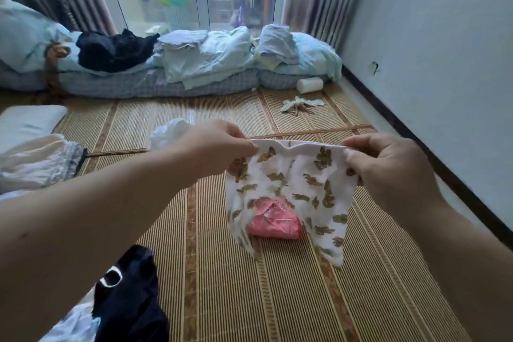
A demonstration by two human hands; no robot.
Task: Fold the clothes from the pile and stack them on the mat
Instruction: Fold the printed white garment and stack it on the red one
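I hold up a small pair of white shorts with an olive leaf print [291, 189] by the waistband, above the woven straw mat [277, 300]. My left hand [216, 144] pinches the left end of the waistband and my right hand [388, 164] pinches the right end. The legs hang down freely. Behind the shorts a folded pink garment [273, 221] lies on the mat. A dark navy garment with a white ring print [130, 294] lies at the lower left, over some white cloth [75, 325]. A crumpled white piece [169, 132] sits behind my left hand.
Pale garments [39, 158] and a white pillow [27, 119] lie at the left. Rolled bedding [200, 61] with a black garment [111, 50] lines the window side. A white roll [309, 85] and a small pale cloth [301, 104] rest near the right wall [444, 64].
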